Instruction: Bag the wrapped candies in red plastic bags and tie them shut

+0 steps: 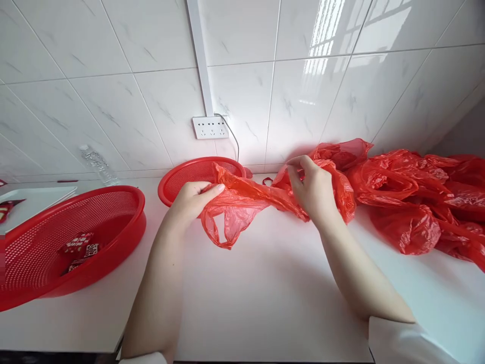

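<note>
A thin red plastic bag (250,202) is stretched between both hands above the white counter. My left hand (191,199) pinches its left end, and the bag's handle loops hang below that hand. My right hand (312,189) grips the other end, fingers closed on the bunched plastic, right at the edge of a heap of red plastic bags (413,197) lying along the wall at the right.
A large red mesh basket (125,230) at the left holds a few small red packets (79,247). A smaller red basket (178,174) stands behind my left hand. A white tray (38,197), a clear bottle (99,166) and a wall socket (210,127) are at the back.
</note>
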A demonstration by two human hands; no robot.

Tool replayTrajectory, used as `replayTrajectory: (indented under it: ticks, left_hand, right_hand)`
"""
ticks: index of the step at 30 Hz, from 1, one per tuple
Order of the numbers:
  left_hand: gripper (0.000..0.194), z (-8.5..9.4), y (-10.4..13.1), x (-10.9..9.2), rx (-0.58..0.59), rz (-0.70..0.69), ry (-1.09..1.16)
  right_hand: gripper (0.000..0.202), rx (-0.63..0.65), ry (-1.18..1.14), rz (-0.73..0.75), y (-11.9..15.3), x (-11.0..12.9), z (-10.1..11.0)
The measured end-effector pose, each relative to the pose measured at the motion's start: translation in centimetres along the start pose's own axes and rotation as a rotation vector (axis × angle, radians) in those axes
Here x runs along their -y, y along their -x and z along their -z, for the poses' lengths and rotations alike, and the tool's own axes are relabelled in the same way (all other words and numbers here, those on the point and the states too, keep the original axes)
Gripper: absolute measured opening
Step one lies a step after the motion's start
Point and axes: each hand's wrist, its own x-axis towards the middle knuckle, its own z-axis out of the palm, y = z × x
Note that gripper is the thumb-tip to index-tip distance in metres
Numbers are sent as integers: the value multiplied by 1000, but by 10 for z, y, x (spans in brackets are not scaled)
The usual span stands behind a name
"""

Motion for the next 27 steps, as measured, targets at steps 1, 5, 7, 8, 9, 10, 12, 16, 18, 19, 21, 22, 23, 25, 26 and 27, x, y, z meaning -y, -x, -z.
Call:
replayTrajectory:
  ticks: [1, 5, 7, 8, 9, 10, 12, 16, 18, 19, 21, 22, 23, 25, 26, 27]
  left_hand:
    - [45, -2, 0, -1, 9, 0, 7]
    - [32, -14, -2, -6, 144, -41, 64]
    - [28, -15, -2, -9, 186, -56, 34]
    - [27, -14, -2, -10, 183, -61, -8]
    - [27, -11, -1, -11, 172, -63, -66]
    - [28, -6, 0, -11, 165, -61, -129]
    - [38, 5, 3, -11, 198, -39, -257]
    - [65, 27, 9, -7, 353, 136, -435]
    - [54, 33, 10, -4, 370, 226, -448]
    - [43, 35, 9, -2, 357, 241, -450]
    - [31, 32, 6, 0, 314, 216, -467]
    - [37, 29, 4, 0, 291, 199, -473]
    - [44, 24, 3, -1, 276, 191, -474]
    - [53, 13, 1, -3, 272, 191, -452]
    - [54, 6, 1, -4, 287, 183, -428]
    - [53, 1, 2, -5, 312, 162, -403]
  right_hand:
    - [20, 31, -19, 88, 8, 9, 0]
    - [50, 285, -125, 305, 33, 35, -16]
    - [48, 379, -191, 223, 32, 33, -24]
    - [43, 426, -248, 168, 28, 28, -26]
    - [37, 478, -323, 118, 23, 23, -26]
    - [33, 529, -404, 76, 17, 17, -24]
    - [31, 570, -501, 7, 6, 4, -16]
    - [25, 350, -213, -112, -11, -23, 2]
    - [22, 281, 4, -162, -14, -32, 8]
    - [21, 260, 91, -171, -14, -34, 11]
    - [17, 206, 158, -123, -10, -28, 16]
    - [16, 193, 117, -64, -6, -20, 18]
    - [16, 208, 24, 13, 0, -10, 19]
    - [19, 330, -224, 184, 14, 13, 16]
    - [20, 414, -316, 267, 22, 23, 11]
    - [22, 496, -365, 343, 29, 32, 3]
